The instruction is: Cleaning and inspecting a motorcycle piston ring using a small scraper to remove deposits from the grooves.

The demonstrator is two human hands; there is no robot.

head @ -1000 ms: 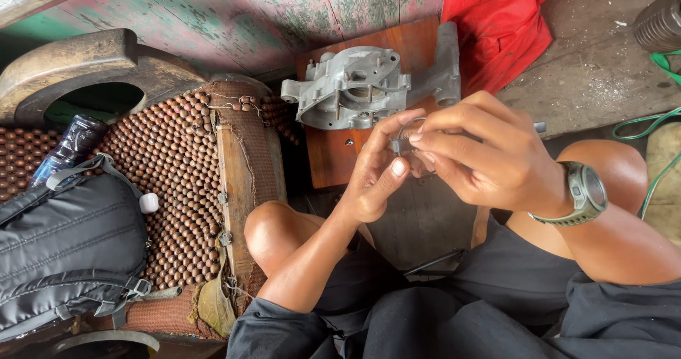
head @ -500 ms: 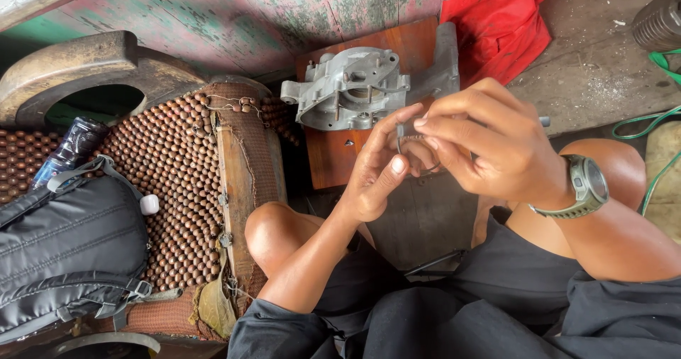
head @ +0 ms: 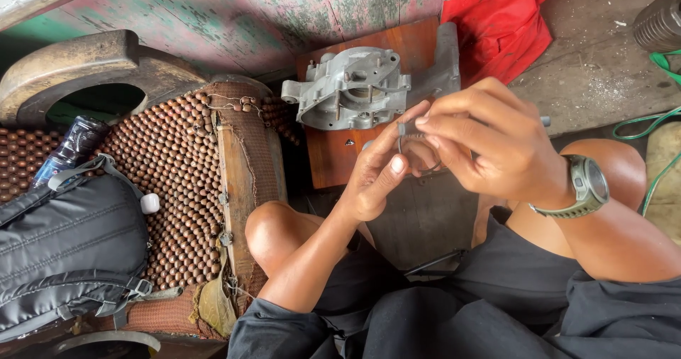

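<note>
Wire clip [head: 420, 150], some thin springy ring-shaped bit, is pinched between both hands right in front of the person's knees, held up in the air over the near edge of the brown wooden board [head: 333, 157]. Left hand [head: 376, 174] comes at it from below, thumb and forefinger closed on the left side of the loop. Right hand [head: 489, 146], the one with the grey-green watch [head: 585, 187], grips it from above and to the right, fingertips pressed together on it. So both hands are shut on the same small part, touching each other.

Key thing: the grey cast metal housing [head: 355, 89] sits on the far half of that board, up and to the left of the clip, open face up. Left hand is the nearer one to it. Clip's exact shape is hard to tell, since fingers cover most of it.
</note>
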